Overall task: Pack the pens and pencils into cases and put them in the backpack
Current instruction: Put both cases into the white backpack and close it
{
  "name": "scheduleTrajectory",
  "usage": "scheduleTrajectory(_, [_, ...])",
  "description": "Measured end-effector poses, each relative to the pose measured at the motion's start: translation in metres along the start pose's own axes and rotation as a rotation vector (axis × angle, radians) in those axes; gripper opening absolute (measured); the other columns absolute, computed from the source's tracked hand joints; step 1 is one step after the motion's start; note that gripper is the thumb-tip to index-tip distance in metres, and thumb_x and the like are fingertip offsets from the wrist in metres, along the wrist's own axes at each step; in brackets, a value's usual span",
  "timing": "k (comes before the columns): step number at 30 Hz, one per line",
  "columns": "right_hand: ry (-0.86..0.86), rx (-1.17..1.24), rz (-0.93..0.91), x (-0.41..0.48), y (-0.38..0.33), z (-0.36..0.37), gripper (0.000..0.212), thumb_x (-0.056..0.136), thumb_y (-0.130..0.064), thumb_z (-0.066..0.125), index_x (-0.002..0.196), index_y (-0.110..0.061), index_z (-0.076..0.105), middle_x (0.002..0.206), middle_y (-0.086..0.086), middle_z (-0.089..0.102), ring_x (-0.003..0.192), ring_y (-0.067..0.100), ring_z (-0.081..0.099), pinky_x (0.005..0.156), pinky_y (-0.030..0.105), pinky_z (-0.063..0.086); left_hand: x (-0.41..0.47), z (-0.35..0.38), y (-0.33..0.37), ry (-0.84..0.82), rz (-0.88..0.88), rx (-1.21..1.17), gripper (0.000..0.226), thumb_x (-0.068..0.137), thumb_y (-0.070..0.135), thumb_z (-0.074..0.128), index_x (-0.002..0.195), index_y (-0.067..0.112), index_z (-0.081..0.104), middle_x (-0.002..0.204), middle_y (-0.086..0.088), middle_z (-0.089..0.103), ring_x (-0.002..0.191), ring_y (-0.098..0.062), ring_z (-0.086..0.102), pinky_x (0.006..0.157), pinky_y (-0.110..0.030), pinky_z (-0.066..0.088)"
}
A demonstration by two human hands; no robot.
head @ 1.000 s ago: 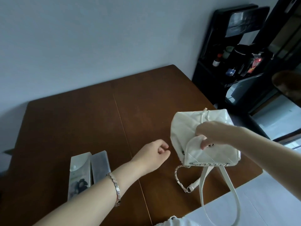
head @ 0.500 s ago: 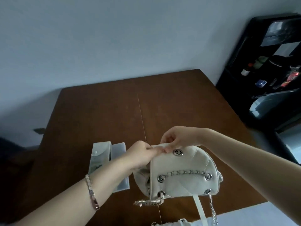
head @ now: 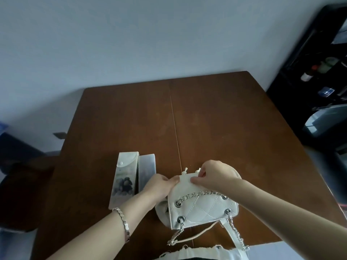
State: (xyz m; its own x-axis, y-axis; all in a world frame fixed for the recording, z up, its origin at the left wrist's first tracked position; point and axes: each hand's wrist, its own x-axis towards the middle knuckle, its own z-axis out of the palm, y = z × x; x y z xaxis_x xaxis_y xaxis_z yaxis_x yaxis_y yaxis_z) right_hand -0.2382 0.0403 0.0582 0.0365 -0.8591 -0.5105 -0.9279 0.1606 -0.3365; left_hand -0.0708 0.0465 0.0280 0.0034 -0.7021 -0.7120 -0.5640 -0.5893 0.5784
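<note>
The brown table point(head: 206, 119) runs back to a pale wall point(head: 131, 44). Its far half is bare wood on both sides of the centre seam. A black shelf unit point(head: 319, 91) stands off the right edge.

The white quilted backpack point(head: 202, 209) sits close to the near edge, mostly right of the seam, and its straps and chain trail over that edge toward the person. The left hand point(head: 159, 186), with a bracelet point(head: 123, 224) on its wrist, pinches the left end of the backpack's top edge. The right hand point(head: 216, 175) has its fingers curled and pinches the same edge just beside it.

Two cases lie side by side just left of the left hand: a printed case point(head: 124, 177) and a grey case point(head: 147, 169) whose near end is hidden behind that hand.
</note>
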Motion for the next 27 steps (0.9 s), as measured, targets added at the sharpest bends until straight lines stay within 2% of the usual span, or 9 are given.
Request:
scheduleTrajectory(2, [0.001,-0.001,0.023,0.003,-0.005,0.002,0.032,0.078,-0.045,0.063,0.091,-0.016,0.068,0.076,-0.002,0.062,0.071,0.02,0.061,0.051,0.024,0.038,0.001,0.001,-0.002,0.021,0.023,0.026,0.039,0.089,0.044,0.054,0.067,0.012,0.056,0.067,-0.008,0.057,0.064,-0.023,0.057,0.062,-0.029,0.043])
scheduleTrajectory(5, [0.008,-0.028,0.04,0.004,-0.012,0.002,0.029,0.078,-0.036,0.064,0.095,-0.012,0.067,0.082,0.004,0.065,0.076,0.024,0.062,0.054,0.024,0.037,0.0,0.006,-0.007,0.09,0.078,0.02,0.056,0.088,0.037,0.055,0.041,0.018,0.033,0.04,0.002,0.032,0.041,-0.016,0.035,0.05,-0.026,0.028])
scheduleTrajectory(8, [0.01,-0.098,0.034,0.005,-0.018,0.005,0.023,0.083,-0.029,0.061,0.098,-0.011,0.063,0.1,0.008,0.068,0.091,0.028,0.064,0.064,0.027,0.039,-0.001,0.011,-0.009,0.149,0.113,-0.006,0.059,0.088,0.035,0.057,0.04,0.02,0.026,0.04,0.004,0.023,0.042,-0.015,0.028,0.05,-0.026,0.023])
scheduleTrajectory(12, [-0.043,-0.117,0.049,0.004,-0.021,0.006,0.013,0.088,-0.021,0.056,0.097,-0.012,0.058,0.11,0.009,0.065,0.101,0.029,0.061,0.068,0.027,0.037,-0.001,0.015,-0.011,0.166,0.169,0.006,0.06,0.088,0.032,0.058,0.039,0.019,0.026,0.036,0.007,0.02,0.041,-0.014,0.026,0.051,-0.027,0.021])
scheduleTrajectory(14, [-0.06,-0.124,0.045,0.003,-0.019,0.007,0.018,0.091,-0.021,0.053,0.103,-0.009,0.058,0.113,0.01,0.064,0.105,0.029,0.06,0.07,0.027,0.037,0.0,0.016,-0.012,0.165,0.181,0.011,0.062,0.088,0.031,0.057,0.037,0.02,0.025,0.032,0.006,0.018,0.037,-0.012,0.024,0.05,-0.026,0.021])
scheduleTrajectory(20, [-0.111,-0.18,-0.025,0.001,-0.012,0.014,0.02,0.094,-0.016,0.047,0.106,-0.005,0.058,0.113,0.011,0.064,0.105,0.029,0.06,0.072,0.027,0.039,0.002,0.022,-0.016,0.18,0.213,-0.004,0.059,0.089,0.034,0.058,0.039,0.018,0.033,0.035,0.006,0.025,0.039,-0.014,0.029,0.051,-0.029,0.025])
scheduleTrajectory(23, [-0.162,-0.151,-0.177,0.002,0.0,0.009,0.023,0.095,-0.022,0.046,0.106,-0.009,0.062,0.109,0.006,0.062,0.101,0.025,0.059,0.076,0.029,0.043,0.002,0.018,-0.019,0.148,0.209,0.001,0.048,0.09,0.038,0.057,0.051,0.01,0.053,0.052,-0.006,0.049,0.052,-0.019,0.048,0.057,-0.031,0.034])
scheduleTrajectory(25, [-0.184,-0.011,-0.28,0.004,0.013,0.003,0.019,0.092,-0.027,0.054,0.101,-0.016,0.065,0.101,-0.002,0.056,0.09,0.013,0.055,0.075,0.017,0.04,0.0,0.013,-0.02,0.114,0.227,-0.001,0.042,0.09,0.038,0.056,0.063,0.006,0.062,0.065,-0.012,0.057,0.062,-0.02,0.054,0.061,-0.031,0.037])
scheduleTrajectory(27, [-0.136,0.124,-0.304,0.005,0.02,-0.002,0.014,0.087,-0.029,0.062,0.098,-0.022,0.066,0.102,-0.007,0.054,0.086,0.001,0.048,0.069,0.002,0.034,-0.001,0.011,-0.02,0.099,0.262,-0.015,0.043,0.09,0.036,0.056,0.066,0.002,0.064,0.067,-0.013,0.057,0.063,-0.02,0.053,0.061,-0.03,0.037])
